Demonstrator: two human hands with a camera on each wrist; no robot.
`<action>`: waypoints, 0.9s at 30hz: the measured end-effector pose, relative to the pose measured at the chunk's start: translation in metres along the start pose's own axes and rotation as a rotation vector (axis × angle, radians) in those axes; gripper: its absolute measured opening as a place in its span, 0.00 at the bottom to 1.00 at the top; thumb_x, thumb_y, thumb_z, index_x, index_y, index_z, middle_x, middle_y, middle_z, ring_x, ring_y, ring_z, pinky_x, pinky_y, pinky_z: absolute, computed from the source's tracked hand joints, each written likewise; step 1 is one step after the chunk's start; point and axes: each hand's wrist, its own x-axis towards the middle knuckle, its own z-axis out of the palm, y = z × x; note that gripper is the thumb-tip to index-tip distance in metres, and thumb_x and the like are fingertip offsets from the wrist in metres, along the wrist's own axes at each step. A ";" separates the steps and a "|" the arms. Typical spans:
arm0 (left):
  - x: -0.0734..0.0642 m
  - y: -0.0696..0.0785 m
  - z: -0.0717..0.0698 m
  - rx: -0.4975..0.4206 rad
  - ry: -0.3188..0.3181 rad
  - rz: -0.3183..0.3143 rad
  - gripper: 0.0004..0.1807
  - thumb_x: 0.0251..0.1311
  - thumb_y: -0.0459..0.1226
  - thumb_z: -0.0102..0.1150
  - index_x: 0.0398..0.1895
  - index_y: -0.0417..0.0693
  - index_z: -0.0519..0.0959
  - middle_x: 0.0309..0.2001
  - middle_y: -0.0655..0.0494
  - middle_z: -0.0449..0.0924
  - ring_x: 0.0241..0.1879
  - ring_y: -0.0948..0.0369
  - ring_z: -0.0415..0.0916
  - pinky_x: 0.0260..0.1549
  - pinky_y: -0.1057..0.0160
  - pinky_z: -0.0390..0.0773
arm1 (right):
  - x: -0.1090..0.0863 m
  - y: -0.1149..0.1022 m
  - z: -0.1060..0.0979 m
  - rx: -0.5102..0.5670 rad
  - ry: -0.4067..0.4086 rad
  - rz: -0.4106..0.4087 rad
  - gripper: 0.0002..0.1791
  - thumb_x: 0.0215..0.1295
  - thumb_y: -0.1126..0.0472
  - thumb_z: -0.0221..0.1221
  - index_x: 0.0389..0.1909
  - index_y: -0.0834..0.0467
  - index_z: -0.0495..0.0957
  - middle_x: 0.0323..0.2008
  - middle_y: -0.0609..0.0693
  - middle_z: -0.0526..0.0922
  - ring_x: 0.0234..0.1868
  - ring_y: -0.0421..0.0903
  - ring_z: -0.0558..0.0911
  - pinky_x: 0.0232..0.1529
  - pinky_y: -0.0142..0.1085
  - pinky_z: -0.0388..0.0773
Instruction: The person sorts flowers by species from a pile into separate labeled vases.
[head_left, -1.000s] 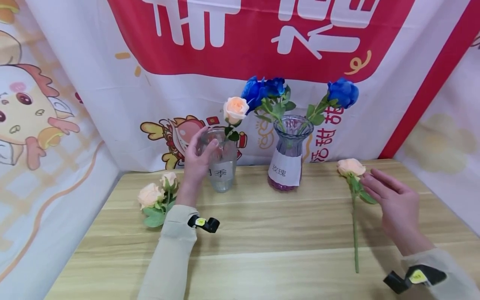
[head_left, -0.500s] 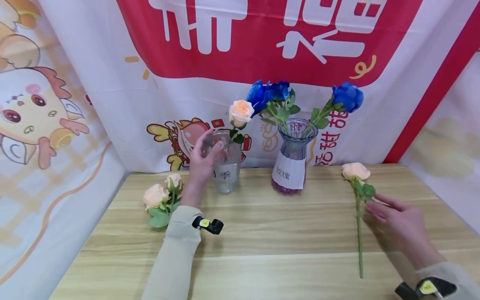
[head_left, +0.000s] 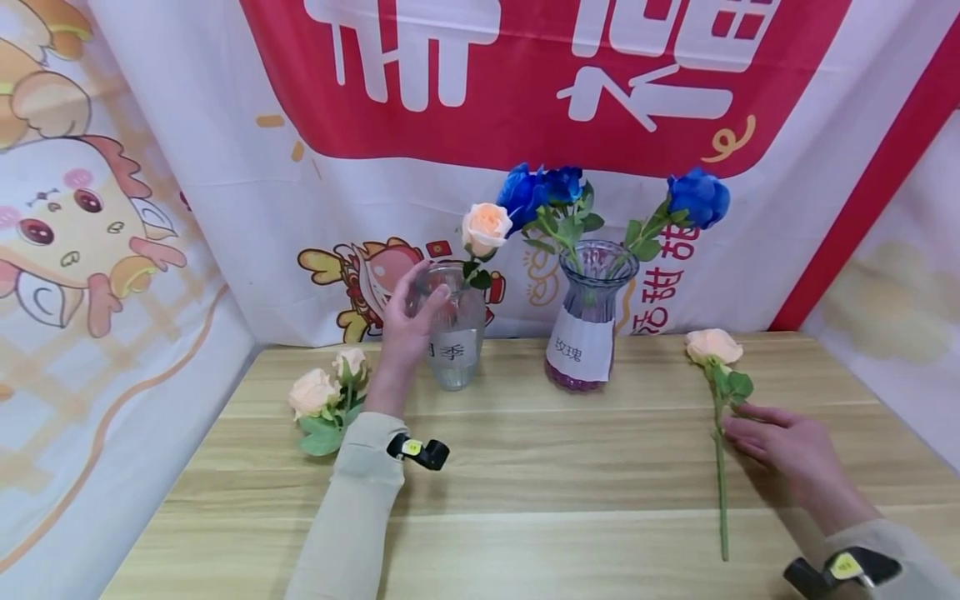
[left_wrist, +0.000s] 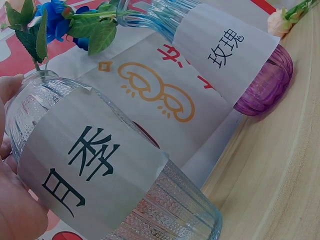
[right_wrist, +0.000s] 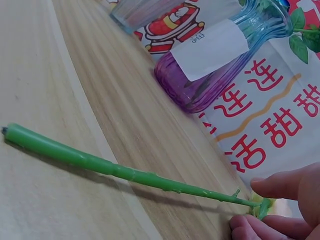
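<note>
My left hand (head_left: 408, 321) grips the neck of a clear glass vase (head_left: 459, 367) with a white paper label, fingers around its left side. One peach rose (head_left: 486, 229) stands in this vase. On the table at the right lies another peach rose (head_left: 714, 346), its green stem (right_wrist: 125, 172) pointing toward me. My right hand (head_left: 783, 442) is beside that stem below the leaves. In the right wrist view the thumb and fingers stand on either side of the stem, with a gap under the thumb.
A blue-purple glass vase (head_left: 581, 350) with a paper label holds several blue roses (head_left: 697, 198) right of the clear vase. Two peach roses (head_left: 315, 393) lie at the left, beside my left forearm. A printed cloth (head_left: 420, 200) hangs behind the wooden table (head_left: 525, 500).
My right hand has moved down from beside the right rose's bloom to its stem. My left hand keeps its grip on the clear vase. The head view has shifted slightly.
</note>
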 end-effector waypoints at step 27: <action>0.001 -0.001 0.001 0.021 0.016 -0.008 0.37 0.71 0.51 0.66 0.80 0.64 0.65 0.78 0.61 0.68 0.79 0.56 0.63 0.81 0.46 0.64 | 0.017 -0.008 0.006 -0.118 -0.015 0.050 0.34 0.71 0.58 0.70 0.70 0.72 0.72 0.29 0.32 0.88 0.33 0.31 0.89 0.40 0.29 0.89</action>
